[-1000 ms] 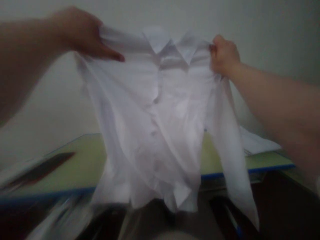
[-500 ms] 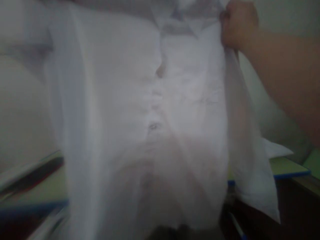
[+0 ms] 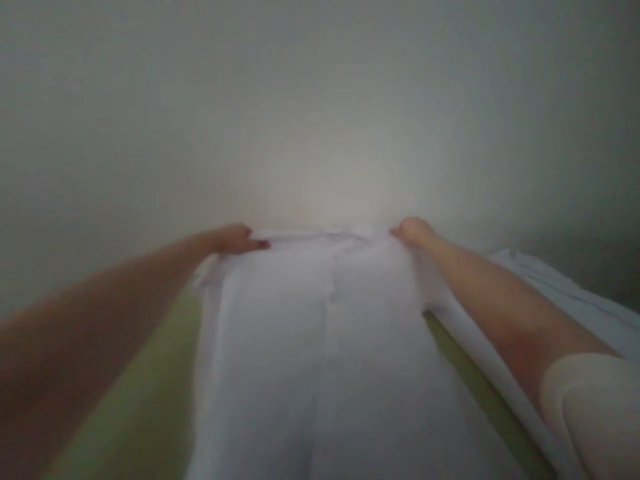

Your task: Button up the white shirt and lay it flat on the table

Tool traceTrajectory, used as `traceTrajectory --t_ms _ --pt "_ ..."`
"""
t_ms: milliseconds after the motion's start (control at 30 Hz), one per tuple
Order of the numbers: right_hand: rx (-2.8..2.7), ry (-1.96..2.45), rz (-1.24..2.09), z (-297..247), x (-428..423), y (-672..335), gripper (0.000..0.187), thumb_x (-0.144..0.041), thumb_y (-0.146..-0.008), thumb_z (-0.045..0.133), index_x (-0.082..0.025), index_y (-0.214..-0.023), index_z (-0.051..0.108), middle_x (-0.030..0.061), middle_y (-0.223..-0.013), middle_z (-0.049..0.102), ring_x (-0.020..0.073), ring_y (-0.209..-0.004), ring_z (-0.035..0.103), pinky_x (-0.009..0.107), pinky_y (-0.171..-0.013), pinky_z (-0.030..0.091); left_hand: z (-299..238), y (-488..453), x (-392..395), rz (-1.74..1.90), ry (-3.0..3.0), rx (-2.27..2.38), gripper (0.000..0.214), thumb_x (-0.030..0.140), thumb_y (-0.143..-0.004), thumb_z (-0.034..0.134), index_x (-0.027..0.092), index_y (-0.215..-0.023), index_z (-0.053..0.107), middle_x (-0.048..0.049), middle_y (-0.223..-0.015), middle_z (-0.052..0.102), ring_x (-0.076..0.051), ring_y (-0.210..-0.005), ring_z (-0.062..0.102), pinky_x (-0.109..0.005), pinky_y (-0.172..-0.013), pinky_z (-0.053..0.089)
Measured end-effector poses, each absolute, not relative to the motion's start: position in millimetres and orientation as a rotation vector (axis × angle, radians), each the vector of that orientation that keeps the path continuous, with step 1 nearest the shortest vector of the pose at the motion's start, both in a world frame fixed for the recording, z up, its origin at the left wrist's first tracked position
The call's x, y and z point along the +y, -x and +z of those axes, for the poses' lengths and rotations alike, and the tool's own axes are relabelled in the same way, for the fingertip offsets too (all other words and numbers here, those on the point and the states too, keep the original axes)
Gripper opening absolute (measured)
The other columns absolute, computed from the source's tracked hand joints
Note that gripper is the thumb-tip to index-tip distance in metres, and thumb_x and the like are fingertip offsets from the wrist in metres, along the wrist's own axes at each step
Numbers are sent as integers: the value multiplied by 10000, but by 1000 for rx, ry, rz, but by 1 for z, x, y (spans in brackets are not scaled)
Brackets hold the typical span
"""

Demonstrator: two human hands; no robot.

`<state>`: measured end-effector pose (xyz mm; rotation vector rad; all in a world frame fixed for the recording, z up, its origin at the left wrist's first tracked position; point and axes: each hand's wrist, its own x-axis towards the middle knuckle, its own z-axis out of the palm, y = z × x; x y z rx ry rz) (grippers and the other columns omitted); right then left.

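- A white shirt (image 3: 325,360) is stretched out in front of the person, its top edge far off by the wall and its body running toward the camera until the lower frame edge cuts it off.
- The left hand (image 3: 241,239) is closed on the shirt's top edge at the left shoulder, thumb laid along the cloth and pointing inward.
- The right hand (image 3: 414,232) grips the opposite shoulder, fingers curled closed around the fabric.
- Between the two hands the top edge is pulled nearly straight; the collar there is too blurred to make out well.
- A front seam runs down the middle of the shirt, with a small gap near the top.
- One shirt sleeve (image 3: 497,370) slants down to the right, partly under the right forearm.
- A green tabletop (image 3: 145,393) shows left of the shirt and as a narrow strip between its body and that sleeve; whether the shirt touches it cannot be told.
- Beyond the right forearm lies a white cloth (image 3: 575,293) with dark lines.
- A plain grey wall (image 3: 325,100) fills the upper part.
- A pale cuff (image 3: 590,407) covers the right upper arm.
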<state>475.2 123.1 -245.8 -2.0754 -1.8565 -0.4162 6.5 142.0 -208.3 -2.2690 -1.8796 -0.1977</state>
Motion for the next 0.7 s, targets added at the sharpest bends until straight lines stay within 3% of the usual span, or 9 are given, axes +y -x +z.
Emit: traceTrajectory --t_ms 100,267,400,500,600,700 --pt "-1945 2150 -346 -282 166 -428 493 -540 -839 501 -99 -942 696 214 -1005 648 283 -999 598 350 -856 430 -254 45 191 -74 2378 -1940 764 764 -625 454 85 -878 698 -196 -877 683 -296 -901 624 -306 -768 451" --pt "-2041 2211 -245 -329 191 -418 478 -549 -854 462 -139 -899 704 192 -984 657 274 -975 603 345 -839 431 -298 79 213 -32 2651 -2186 709 716 -601 531 130 -971 681 -153 -959 689 -261 -884 627 -285 -735 466" --pt "-2053 2235 -183 -344 190 -427 463 -539 -852 460 -144 -899 697 187 -962 660 280 -934 607 362 -811 438 -309 105 204 -242 3061 -2477 685 648 -637 567 156 -1112 604 -103 -1055 674 -227 -857 625 -266 -690 476" --pt "-2079 2230 -136 -338 177 -440 424 -518 -807 528 -148 -943 684 170 -970 662 272 -917 610 349 -803 445 -308 129 190 -452 3396 -2429 694 578 -628 628 188 -1195 543 -85 -1170 627 -256 -999 582 -291 -783 468" --pt "-2139 2175 40 -327 142 -470 445 -529 -792 522 -160 -992 672 162 -989 659 253 -894 621 333 -796 459 -307 153 170 -461 3470 -2394 609 597 -622 621 267 -1132 579 -22 -1219 605 -266 -1128 505 -319 -911 419" --pt "-2042 2215 209 -322 83 -511 500 -613 -695 577 -197 -949 689 184 -960 657 266 -847 634 357 -755 478 -310 174 143 -424 3304 -2642 543 696 -587 563 329 -982 629 37 -1128 654 -244 -1107 526 -301 -906 423"
